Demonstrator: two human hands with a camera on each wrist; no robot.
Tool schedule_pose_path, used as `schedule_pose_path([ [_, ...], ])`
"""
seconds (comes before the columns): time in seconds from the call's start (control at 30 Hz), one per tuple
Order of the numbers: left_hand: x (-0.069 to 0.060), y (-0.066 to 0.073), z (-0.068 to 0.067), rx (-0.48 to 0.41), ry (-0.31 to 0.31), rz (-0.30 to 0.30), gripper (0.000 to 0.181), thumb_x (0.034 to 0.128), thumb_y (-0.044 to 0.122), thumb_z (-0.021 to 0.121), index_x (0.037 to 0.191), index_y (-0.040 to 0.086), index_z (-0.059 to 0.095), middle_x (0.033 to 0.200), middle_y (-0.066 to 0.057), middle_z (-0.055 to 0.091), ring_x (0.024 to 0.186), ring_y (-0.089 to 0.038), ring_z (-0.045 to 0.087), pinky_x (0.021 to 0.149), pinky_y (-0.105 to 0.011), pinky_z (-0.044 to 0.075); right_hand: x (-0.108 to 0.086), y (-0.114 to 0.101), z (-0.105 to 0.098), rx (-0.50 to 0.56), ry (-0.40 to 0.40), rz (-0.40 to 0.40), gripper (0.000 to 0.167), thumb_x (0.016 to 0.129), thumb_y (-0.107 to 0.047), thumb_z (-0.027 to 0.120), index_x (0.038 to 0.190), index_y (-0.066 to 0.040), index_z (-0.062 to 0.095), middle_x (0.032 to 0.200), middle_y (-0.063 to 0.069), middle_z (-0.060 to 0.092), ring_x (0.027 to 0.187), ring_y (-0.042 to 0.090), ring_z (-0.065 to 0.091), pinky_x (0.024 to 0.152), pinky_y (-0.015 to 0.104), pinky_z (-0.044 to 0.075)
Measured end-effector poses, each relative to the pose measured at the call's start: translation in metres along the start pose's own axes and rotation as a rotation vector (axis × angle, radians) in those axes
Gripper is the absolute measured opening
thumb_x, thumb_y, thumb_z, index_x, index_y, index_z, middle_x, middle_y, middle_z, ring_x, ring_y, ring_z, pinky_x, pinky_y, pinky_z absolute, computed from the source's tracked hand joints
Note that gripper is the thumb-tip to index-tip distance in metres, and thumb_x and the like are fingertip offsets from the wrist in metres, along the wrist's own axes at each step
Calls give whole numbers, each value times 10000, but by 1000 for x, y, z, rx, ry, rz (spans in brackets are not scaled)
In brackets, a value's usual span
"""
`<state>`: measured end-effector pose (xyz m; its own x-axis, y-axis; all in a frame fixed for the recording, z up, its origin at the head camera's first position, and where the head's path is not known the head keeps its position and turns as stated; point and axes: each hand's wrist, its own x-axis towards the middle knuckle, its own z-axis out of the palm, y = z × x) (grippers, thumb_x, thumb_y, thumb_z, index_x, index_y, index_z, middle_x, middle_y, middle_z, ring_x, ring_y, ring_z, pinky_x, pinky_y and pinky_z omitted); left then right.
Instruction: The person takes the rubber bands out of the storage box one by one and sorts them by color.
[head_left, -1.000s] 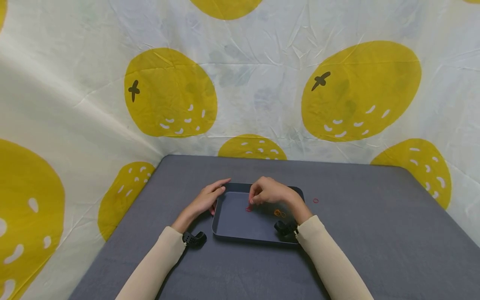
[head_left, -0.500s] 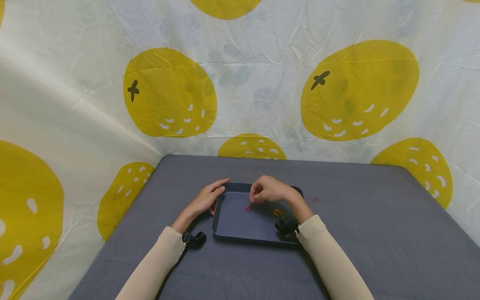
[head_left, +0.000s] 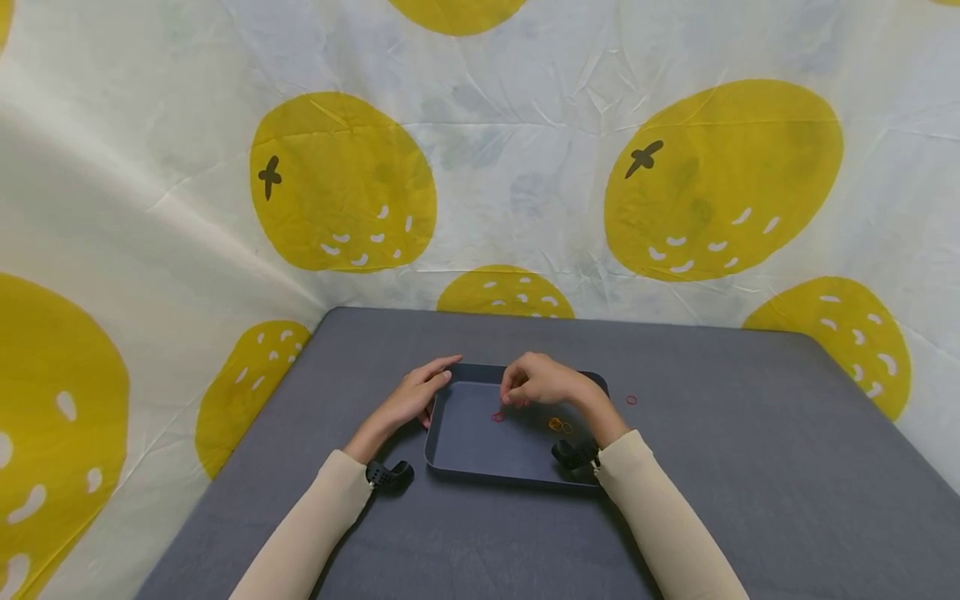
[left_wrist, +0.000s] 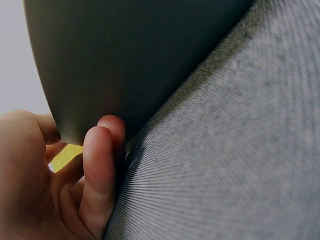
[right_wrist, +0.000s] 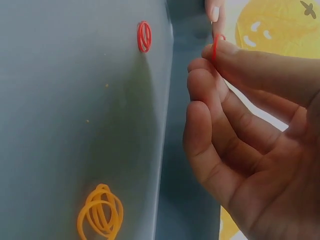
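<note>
A shallow dark grey tray (head_left: 480,454) lies on the table. My left hand (head_left: 408,398) holds its far left corner, with the thumb at the rim and bent fingers (left_wrist: 99,160) against the outer wall. Over the tray, my right hand (head_left: 543,379) pinches a red rubber band (right_wrist: 215,49) between thumb and index finger. On the tray floor below those fingertips lie red rubber bands (right_wrist: 144,36), apart from the hand. A small cluster of orange rubber bands (right_wrist: 101,212) sits further right in the tray, near the right wrist.
One more red rubber band (head_left: 632,400) lies on the grey tabletop (head_left: 750,433), just right of the tray. A white cloth with yellow fruit print (head_left: 517,192) hangs behind and to the left of the table. Each wrist wears a black camera mount (head_left: 390,477).
My right hand stays nearly in place; its fingertips shift very slightly, and red now shows beneath them. The left hand and the tray have not visibly moved.
</note>
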<state>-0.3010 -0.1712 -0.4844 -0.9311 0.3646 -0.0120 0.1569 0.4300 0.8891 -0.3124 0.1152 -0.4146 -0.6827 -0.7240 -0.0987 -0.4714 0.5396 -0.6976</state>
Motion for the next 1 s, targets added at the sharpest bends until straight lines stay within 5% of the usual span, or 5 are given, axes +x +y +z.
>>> schedule_pose_path([
  [0.87, 0, 2, -1, 4, -3, 1, 474, 1123, 375, 433, 1587, 278, 440, 609, -50, 500, 410, -182, 549, 427, -416, 556, -2, -1, -6, 25, 14, 3, 103, 979, -131, 709, 948, -73, 789, 815, 58, 746, 703, 200, 649, 665, 306, 544],
  [1.0, -9, 23, -4, -11, -26, -9, 475, 1129, 289, 433, 1596, 198, 428, 633, -88, 524, 413, -178, 552, 437, -419, 561, -3, -3, -7, 19, 15, -2, 107, 981, -123, 704, 947, -63, 786, 798, 46, 739, 689, 189, 639, 655, 303, 535],
])
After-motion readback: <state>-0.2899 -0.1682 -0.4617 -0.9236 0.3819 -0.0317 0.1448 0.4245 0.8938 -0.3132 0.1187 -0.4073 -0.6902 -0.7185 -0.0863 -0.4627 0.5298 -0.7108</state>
